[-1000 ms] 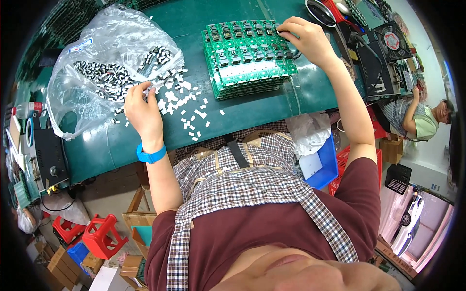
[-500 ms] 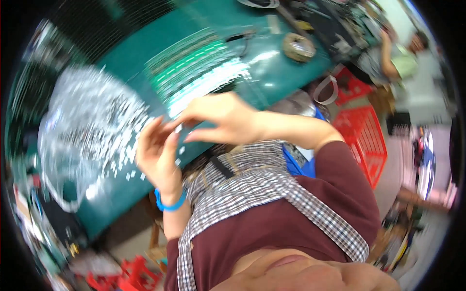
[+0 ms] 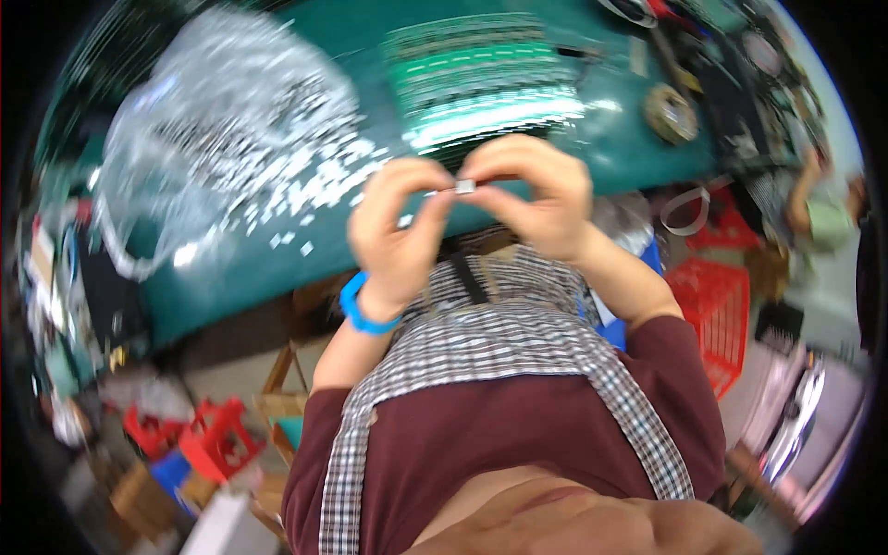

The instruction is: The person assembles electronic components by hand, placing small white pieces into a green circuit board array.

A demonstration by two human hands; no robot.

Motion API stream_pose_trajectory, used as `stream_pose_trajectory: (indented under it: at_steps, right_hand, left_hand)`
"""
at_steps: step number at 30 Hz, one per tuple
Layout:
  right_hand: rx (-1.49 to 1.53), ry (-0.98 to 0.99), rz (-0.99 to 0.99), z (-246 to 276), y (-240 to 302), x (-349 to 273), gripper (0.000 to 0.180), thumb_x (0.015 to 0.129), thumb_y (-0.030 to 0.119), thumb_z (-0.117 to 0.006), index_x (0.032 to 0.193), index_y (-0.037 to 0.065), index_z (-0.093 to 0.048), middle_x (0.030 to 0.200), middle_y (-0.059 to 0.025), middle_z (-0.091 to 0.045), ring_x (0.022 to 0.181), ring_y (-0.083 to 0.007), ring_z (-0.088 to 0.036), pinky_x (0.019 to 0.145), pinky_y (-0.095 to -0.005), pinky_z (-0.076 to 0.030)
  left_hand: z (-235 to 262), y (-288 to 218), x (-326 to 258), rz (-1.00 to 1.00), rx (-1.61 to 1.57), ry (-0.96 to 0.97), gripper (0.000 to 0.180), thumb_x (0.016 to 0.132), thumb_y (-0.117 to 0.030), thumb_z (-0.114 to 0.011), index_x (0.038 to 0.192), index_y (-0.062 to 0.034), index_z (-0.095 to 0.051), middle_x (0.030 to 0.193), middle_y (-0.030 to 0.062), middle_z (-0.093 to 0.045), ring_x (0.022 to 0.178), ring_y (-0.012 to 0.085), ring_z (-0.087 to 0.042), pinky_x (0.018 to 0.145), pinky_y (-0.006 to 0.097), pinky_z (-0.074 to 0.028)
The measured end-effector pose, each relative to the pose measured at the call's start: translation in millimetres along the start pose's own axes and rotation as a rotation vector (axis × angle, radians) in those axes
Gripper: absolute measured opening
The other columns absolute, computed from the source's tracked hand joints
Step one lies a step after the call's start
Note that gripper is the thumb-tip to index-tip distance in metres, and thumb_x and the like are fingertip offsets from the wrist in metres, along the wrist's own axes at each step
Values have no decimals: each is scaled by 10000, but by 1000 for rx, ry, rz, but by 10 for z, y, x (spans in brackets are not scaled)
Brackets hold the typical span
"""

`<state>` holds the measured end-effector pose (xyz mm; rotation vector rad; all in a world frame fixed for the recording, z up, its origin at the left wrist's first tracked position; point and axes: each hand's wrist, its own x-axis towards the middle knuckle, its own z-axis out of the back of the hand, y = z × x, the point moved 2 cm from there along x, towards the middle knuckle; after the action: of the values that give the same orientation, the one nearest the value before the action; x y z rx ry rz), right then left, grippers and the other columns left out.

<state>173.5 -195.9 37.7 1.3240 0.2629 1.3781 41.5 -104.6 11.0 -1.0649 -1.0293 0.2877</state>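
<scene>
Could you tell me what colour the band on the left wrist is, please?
The wristband is bright blue, shown best in the head view.

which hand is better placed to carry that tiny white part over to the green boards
Right, probably. Both hands pinch the small white part, but the right hand sits under the green boards; the left hand is nearer the plastic bag.
</scene>
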Motion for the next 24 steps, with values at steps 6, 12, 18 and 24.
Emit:
stream_pose_trajectory:
  at_steps: [6, 12, 18, 24]
  right_hand:
    - [164, 157, -81, -27, -82, 3, 185, 697, -29, -724, 864, -16, -647, 842, -108, -644, 754, -173, -638, 666, -257, -536]
    - [209, 300, -192, -7, -44, 0, 149, 659, -25, -654, 790, -16, -583, 810, -94, -587, 726, -141, -598, 627, -246, -516]
    - [-74, 115, 47, -41, 53, 6, 185, 682, -45, -710, 848, -22, -632, 821, -120, -637, 757, -205, -631, 658, -281, -513]
    - [-162, 156, 63, -96, 60, 134, 203, 669, -53, -720, 855, -12, -648, 831, -114, -644, 756, -215, -633, 657, -287, -502]
  left_hand:
    - [55, -18, -40, -10, -5, 107, 131, 737, 32, -655, 825, -7, -566, 810, 99, -577, 738, 236, -569, 651, 316, -459]
    - [-4, 12, -110, 39, -167, 195, 110, 772, -12, -648, 837, -7, -559, 824, 95, -578, 767, 227, -564, 690, 311, -444]
    - [36, 37, -144, 126, -179, 32, 108, 765, -17, -672, 847, 9, -607, 843, 97, -606, 783, 189, -585, 689, 283, -470]
    - [116, 48, -80, 0, 48, -28, 172, 708, 47, -683, 868, -3, -644, 798, 114, -636, 729, 237, -632, 621, 303, -498]
